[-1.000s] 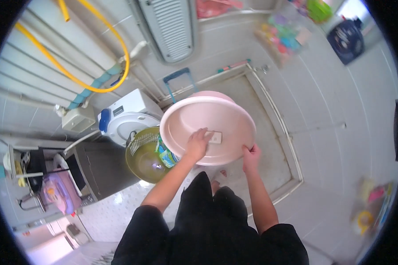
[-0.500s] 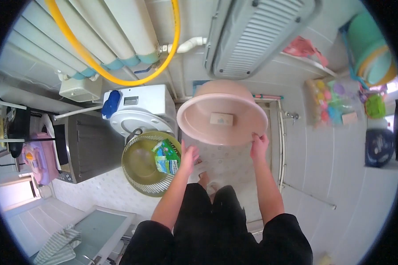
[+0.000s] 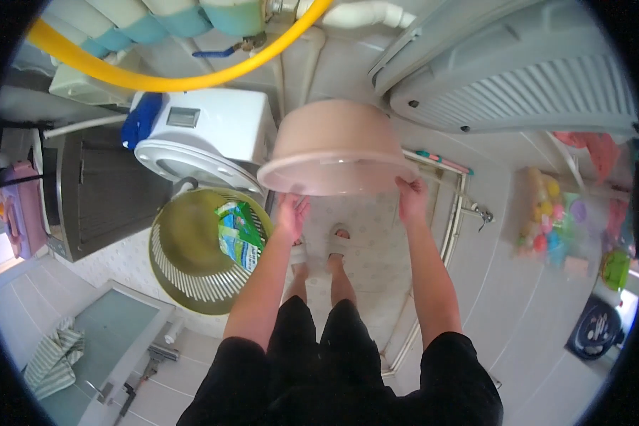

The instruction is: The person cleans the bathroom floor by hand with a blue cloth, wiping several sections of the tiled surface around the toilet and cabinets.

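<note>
A pink plastic basin (image 3: 337, 138) hangs in front of me, tilted so that its outer side faces up and only a strip of its inside shows. My right hand (image 3: 412, 199) pinches the rim at the right. At the left of the rim is my left hand (image 3: 291, 214), its fingers curled against the edge. Below and to the left stands an olive-green slotted laundry basket (image 3: 192, 280), with a green and blue plastic packet (image 3: 238, 234) in it. The inside of the basin is mostly hidden.
A white toilet (image 3: 216, 128) with a blue cloth (image 3: 142, 119) on it stands at the left, beside a dark grey cabinet-like appliance (image 3: 117, 184). A yellow hose (image 3: 192, 82) loops overhead. Grey ribbed panel (image 3: 525, 92) at upper right; a tap (image 3: 481, 214) on the right wall.
The basin has tilted, hiding its inside and the small pale box that lay there. My left hand has come up to the rim. The view has shifted, showing my slippered feet.
</note>
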A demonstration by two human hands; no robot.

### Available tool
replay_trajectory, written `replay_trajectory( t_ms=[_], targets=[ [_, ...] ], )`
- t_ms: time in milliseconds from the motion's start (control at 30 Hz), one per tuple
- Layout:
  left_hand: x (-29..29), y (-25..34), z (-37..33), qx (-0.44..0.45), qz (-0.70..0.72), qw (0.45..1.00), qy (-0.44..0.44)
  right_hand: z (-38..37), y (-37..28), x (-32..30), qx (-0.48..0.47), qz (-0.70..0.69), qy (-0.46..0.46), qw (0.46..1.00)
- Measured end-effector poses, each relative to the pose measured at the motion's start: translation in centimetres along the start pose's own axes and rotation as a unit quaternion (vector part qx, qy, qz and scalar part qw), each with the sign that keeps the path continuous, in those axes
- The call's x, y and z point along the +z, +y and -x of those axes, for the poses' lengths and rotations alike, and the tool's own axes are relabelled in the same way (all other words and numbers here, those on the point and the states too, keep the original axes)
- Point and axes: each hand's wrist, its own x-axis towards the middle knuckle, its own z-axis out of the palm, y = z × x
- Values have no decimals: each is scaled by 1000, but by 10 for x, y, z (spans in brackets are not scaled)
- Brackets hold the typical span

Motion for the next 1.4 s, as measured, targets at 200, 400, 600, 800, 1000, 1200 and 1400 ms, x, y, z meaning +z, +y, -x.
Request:
replay_trajectory(
  t_ms=[200, 400, 600, 800, 1000, 1200, 1400],
  targets=[
    [-5, -15, -29, 13, 4, 1000, -5, -36, 23, 11, 30, 21, -30, 999],
    [10, -10, -68, 24, 13, 999, -36, -77, 40, 6, -32, -18, -51, 998],
    [38, -23, -94, 37, 21, 999, -1, -99, 47, -13, -3, 9, -45, 999],
    [38, -27, -95, 46, 33, 998, -21, -78, 49, -20, -38, 35, -20, 998],
    [55, -26, -91, 52, -5, 997, -59, -69, 51, -36, -57, 4, 18, 998],
    [76, -25, -87, -39, 20, 999, -33, -67, 37, -42, -71, 6, 35, 997],
    [79, -37, -105, -26, 21, 998, -47, -79, 34, -48, -67, 36, 10, 997]
  ],
)
